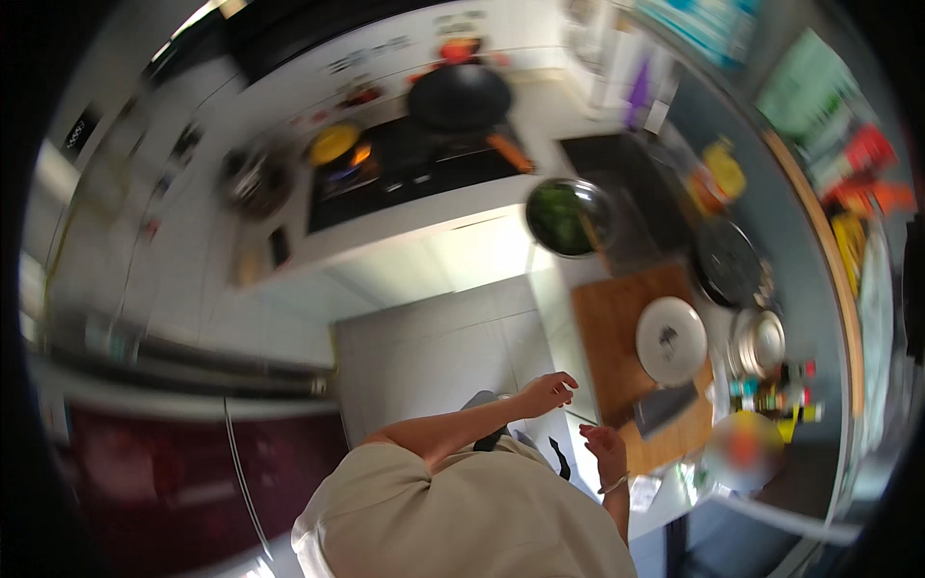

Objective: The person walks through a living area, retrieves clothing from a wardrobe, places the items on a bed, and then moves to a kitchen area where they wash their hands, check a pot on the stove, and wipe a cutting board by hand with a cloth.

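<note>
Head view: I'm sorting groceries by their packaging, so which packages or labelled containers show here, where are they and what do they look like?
Blurred red and orange packets: far right, on the shelf.
Green flat package: upper right, rectangular.
Teal package: top right, blurred.
Small bottles: right of the wooden cutting board, dark with red caps.

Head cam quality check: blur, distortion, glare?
Head view: heavy fisheye bend, black rim at the corners; motion blur smears the left side and the shelf items at right; wooden board and white lid fairly sharp; pale counter looks overexposed.
</note>
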Available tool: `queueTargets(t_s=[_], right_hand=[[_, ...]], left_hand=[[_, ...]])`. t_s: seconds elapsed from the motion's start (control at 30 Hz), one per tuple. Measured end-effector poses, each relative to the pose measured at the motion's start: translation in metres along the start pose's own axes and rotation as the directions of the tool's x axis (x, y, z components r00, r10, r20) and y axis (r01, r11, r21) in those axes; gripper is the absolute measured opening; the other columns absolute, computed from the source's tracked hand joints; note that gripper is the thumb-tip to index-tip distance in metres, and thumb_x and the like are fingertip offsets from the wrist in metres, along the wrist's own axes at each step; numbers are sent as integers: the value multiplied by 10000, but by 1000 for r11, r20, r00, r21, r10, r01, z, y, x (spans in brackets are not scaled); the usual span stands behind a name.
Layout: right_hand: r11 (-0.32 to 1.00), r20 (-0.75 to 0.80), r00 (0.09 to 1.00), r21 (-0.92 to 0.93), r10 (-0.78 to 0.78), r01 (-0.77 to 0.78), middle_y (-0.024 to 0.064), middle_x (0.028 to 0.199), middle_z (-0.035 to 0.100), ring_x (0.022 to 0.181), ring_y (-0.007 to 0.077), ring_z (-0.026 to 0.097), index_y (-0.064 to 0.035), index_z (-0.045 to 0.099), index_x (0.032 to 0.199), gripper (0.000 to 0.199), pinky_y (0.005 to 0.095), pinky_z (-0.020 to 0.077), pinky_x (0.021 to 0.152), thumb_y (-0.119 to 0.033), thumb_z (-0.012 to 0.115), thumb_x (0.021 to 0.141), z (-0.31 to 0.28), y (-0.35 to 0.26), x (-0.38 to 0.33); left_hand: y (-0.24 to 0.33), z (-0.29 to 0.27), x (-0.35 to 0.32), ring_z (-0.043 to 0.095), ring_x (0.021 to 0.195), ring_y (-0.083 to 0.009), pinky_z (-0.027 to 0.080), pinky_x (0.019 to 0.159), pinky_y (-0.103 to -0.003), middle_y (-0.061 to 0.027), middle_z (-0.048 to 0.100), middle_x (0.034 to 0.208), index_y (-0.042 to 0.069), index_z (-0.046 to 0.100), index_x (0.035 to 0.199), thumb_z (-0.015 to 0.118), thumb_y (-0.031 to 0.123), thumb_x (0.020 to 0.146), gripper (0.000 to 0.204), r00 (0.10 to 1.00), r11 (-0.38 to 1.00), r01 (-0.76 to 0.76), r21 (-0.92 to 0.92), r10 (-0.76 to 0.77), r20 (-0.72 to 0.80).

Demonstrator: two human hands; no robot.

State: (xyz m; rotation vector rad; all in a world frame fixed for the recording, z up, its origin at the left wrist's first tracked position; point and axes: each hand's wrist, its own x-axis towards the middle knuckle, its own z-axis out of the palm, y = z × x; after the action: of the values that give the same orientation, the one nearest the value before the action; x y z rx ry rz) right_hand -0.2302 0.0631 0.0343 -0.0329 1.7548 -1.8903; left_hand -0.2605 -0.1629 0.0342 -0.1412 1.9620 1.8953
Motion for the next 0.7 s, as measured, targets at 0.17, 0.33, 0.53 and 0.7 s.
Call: queueTargets(t_s=[0.17, 0.33, 0.53, 0.7], right_hand=[[996, 317, 946, -75, 73, -51, 128, 979, 591, 958, 203, 539, -15, 541, 838, 123, 300, 420, 833, 30, 535, 724, 30, 18, 13], [987, 496, 865, -159, 79, 1, 133, 971, 592, 936, 184, 541, 2, 551, 870, 111, 300, 413, 852, 38, 517, 771, 65, 29, -3], [903, 372, 910, -429, 183, -6, 54, 995, 585, 933, 147, 538, -66, 555, 1020, 229, 295, 429, 810, -141, 554, 803, 97, 4, -45], [815, 41, 999, -579, -1, 24, 99, 1008, 582, 952, 232, 549, -82, 559, 1034, 278, 327, 425, 835, -216, 534, 791, 97, 34, -122]], left_hand=[[-34, -3, -73, 577, 662, -138, 462, 617, -265, -69, 606, 748, 43, 532, 970, 513, 162, 797, 210, 940, 998, -48, -47, 29, -339], [-55, 6, -147, 581, 694, -133, 470, 657, -262, -69, 609, 771, 39, 529, 997, 501, 149, 809, 220, 888, 989, -37, -146, -35, -458], [-51, 0, -159, 578, 752, -139, 471, 692, -263, -87, 605, 839, 30, 532, 1031, 480, 124, 840, 219, 947, 979, -51, -196, -15, -320], [-67, 17, -158, 586, 749, -155, 477, 685, -266, -103, 607, 831, 22, 529, 1048, 489, 105, 833, 234, 999, 994, -14, -112, 17, 30]])
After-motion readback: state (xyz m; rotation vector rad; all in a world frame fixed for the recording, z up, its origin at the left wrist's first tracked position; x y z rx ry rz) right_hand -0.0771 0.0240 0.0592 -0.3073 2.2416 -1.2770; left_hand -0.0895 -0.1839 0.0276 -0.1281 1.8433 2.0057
